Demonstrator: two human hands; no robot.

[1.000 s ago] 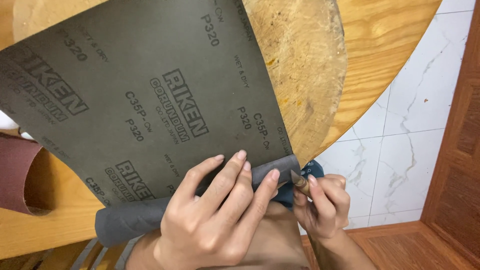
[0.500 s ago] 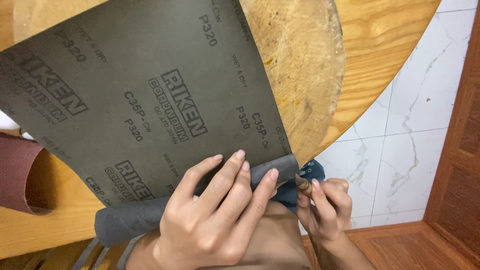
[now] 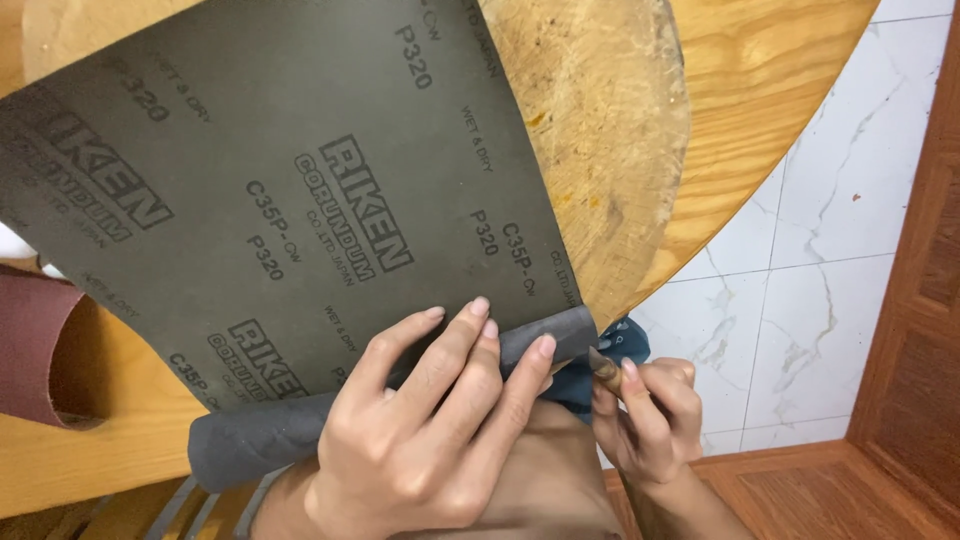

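Hidden and cut-off parts around the sandpaper sheet point(image 3: 280, 200)

Sheet cut by the top and left edges; rolled near edge partly covered by the left hand point(image 3: 420, 440). Right of the roll, small tool point(image 3: 607, 374) mostly buried in the right hand point(image 3: 650, 420), kind unclear. Left of the sheet, red roll point(image 3: 40, 350) cropped. Wood round point(image 3: 610, 130) largely under the sheet.

A round wooden table point(image 3: 790, 90) of pale grained pine fills the upper frame from nine to two o'clock; on it lies a rough, worn wooden disc point(image 3: 600, 150), stained and scuffed, toward twelve; a curled dark red sheet point(image 3: 35, 350) rests on the table at nine o'clock; white marble-veined floor tiles point(image 3: 800, 300) show at three; reddish-brown wood flooring point(image 3: 900, 420) runs from four to five o'clock.
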